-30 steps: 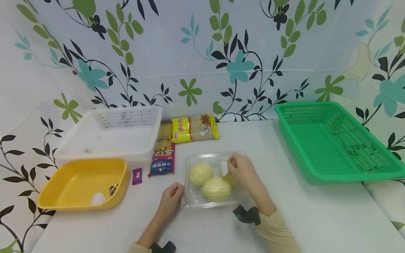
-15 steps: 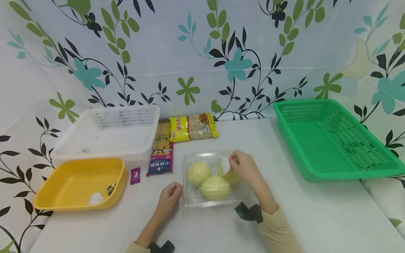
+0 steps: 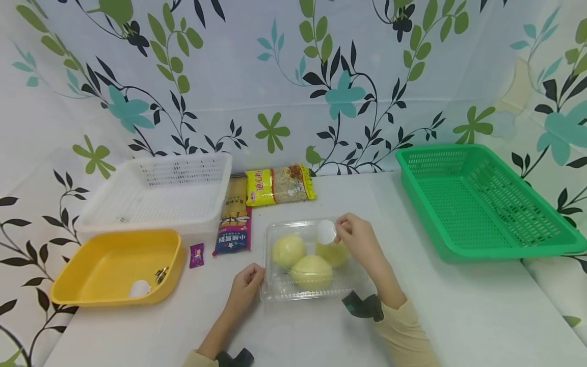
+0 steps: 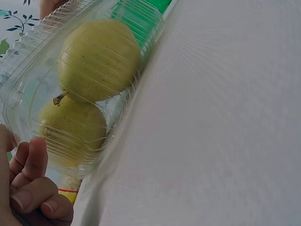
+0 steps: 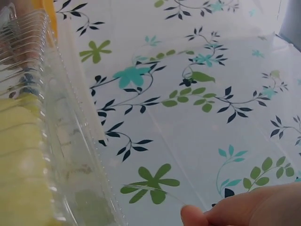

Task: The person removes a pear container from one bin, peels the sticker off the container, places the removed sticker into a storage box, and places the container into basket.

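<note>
My right hand (image 3: 359,235) pinches a round white sticker (image 3: 326,232) between thumb and fingertips, above the back right part of a clear plastic clamshell box (image 3: 270,255). In the right wrist view the sticker (image 5: 150,186) appears edge-on as a thin, curved sheet beside the box's rim. Inside the box sit three yellow-green pears: one on the left (image 3: 288,251), one in front (image 3: 312,272) and one at the back right (image 3: 334,254). My left hand (image 3: 246,285) grips the box's left edge with curled fingers; in the left wrist view its fingertips (image 4: 35,150) are at the box's corner.
Left of the box lie a small purple packet (image 3: 196,255) and a yellow bin (image 3: 116,237) holding a white disc (image 3: 139,288) and a small shiny item. Behind are a white basket (image 3: 151,196), two food packets, one yellow (image 3: 281,185), one brown-and-purple (image 3: 233,219). A green basket (image 3: 486,254) stands right.
My right hand has moved slightly up and to the right. The sticker has turned from partly hidden and bent to nearly flat towards the head camera. My left hand keeps its place at the box's edge.
</note>
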`<control>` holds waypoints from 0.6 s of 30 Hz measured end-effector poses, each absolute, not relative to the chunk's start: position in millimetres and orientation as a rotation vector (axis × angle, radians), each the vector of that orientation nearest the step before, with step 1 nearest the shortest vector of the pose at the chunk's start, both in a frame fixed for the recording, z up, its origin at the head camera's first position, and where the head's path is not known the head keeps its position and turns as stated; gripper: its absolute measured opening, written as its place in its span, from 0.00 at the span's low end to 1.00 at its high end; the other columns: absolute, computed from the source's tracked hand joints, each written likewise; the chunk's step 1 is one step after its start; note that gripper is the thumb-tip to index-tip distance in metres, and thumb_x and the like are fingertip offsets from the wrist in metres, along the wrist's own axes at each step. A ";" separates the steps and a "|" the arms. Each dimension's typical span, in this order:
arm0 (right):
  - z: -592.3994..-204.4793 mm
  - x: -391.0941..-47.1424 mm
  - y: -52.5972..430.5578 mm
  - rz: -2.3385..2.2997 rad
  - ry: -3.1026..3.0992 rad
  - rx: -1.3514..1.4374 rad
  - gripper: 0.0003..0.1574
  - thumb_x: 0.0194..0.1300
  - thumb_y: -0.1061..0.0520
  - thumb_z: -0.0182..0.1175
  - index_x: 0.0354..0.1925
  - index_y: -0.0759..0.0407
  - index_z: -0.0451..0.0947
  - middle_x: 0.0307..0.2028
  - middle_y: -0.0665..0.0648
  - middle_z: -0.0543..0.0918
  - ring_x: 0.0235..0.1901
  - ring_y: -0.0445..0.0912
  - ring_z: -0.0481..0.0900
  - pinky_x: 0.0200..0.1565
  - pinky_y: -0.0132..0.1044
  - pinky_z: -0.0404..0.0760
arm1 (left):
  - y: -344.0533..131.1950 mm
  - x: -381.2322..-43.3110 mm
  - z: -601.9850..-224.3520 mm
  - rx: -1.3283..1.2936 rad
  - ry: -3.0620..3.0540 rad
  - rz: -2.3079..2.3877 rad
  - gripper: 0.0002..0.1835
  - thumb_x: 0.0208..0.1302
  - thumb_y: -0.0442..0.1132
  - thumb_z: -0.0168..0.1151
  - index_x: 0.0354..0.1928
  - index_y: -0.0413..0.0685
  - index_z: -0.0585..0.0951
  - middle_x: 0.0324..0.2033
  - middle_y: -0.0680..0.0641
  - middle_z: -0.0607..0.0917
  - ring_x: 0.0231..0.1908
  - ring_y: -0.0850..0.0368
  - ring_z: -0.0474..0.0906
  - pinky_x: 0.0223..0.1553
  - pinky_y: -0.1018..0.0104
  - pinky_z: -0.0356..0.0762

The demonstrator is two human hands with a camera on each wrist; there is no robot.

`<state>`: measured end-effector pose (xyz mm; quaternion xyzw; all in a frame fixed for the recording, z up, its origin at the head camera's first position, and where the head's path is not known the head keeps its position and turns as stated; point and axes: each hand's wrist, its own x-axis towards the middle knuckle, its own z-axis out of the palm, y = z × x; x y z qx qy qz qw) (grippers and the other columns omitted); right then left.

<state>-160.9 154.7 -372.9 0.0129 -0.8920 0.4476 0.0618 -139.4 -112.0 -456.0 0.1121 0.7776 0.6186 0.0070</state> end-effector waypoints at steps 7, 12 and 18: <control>-373.0 -161.4 151.0 1.423 -2.651 0.040 0.07 0.64 0.60 0.50 0.38 0.64 0.71 0.19 0.52 0.77 0.26 0.48 0.70 0.30 0.37 0.69 | -112.2 -138.6 -454.2 0.359 2.468 1.914 0.10 0.64 0.29 0.49 0.24 0.37 0.72 0.11 0.55 0.64 0.14 0.67 0.56 0.15 0.75 0.53; -373.6 -162.2 144.7 1.516 -2.652 0.032 0.07 0.63 0.60 0.50 0.38 0.64 0.71 0.19 0.52 0.77 0.26 0.48 0.69 0.29 0.36 0.68 | -113.5 -137.4 -451.4 0.350 2.485 1.885 0.10 0.64 0.30 0.50 0.24 0.39 0.72 0.10 0.55 0.63 0.14 0.66 0.56 0.15 0.75 0.53; -363.8 -168.5 131.0 1.561 -2.640 0.127 0.06 0.61 0.62 0.50 0.36 0.63 0.72 0.18 0.52 0.77 0.24 0.48 0.70 0.27 0.35 0.67 | -116.7 -137.7 -448.1 0.343 2.508 1.853 0.10 0.64 0.31 0.51 0.23 0.40 0.73 0.11 0.52 0.67 0.15 0.64 0.58 0.17 0.74 0.55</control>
